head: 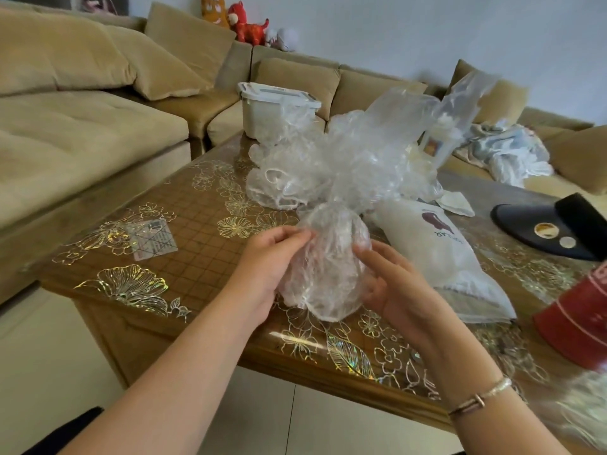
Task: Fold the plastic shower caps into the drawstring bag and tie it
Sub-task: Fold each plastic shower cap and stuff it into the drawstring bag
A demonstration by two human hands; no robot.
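Note:
A clear plastic shower cap is bunched between both hands, just above the table's near edge. My left hand pinches its upper left edge with fingers and thumb. My right hand grips its right side with curled fingers. Behind them a loose heap of several more clear shower caps lies on the table. A white drawstring bag with a dark red logo lies flat to the right of my hands.
The wooden table has a clear cover with gold flowers. On it lie a small card, a white lidded bin, a black visor and a red container. A tan sofa runs behind.

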